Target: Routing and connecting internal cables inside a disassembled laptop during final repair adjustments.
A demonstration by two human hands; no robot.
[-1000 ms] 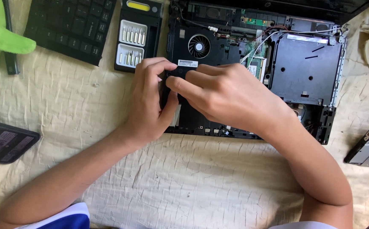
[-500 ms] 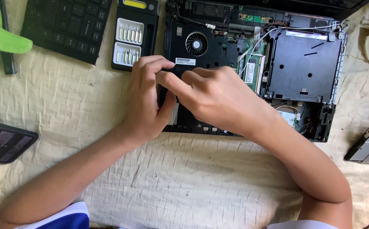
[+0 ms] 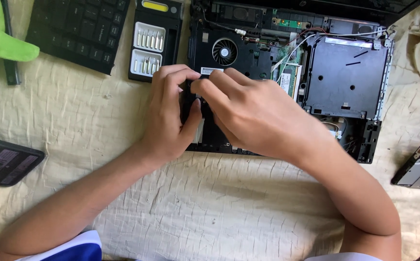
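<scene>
Opened laptop chassis point(image 3: 345, 82) lies far centre-right on cream cloth point(image 3: 195, 208), fan point(image 3: 224, 50) exposed. Left hand point(image 3: 166, 116) and right hand point(image 3: 253, 113) meet over chassis's left near part, fingertips curled and pressed close together; what they pinch is hidden. Screwdriver bit case point(image 3: 153, 41) just left; detached keyboard point(image 3: 77, 31) further left

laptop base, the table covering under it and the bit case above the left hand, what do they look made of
Laptop base: likely matte black plastic, dull and moulded, with screw holes. Table covering: cream woven cloth, full of fine wrinkles. Bit case: black plastic by the look, with pale trays holding shiny bits, probably steel. Both hands, left and right, rest on the base.
</scene>
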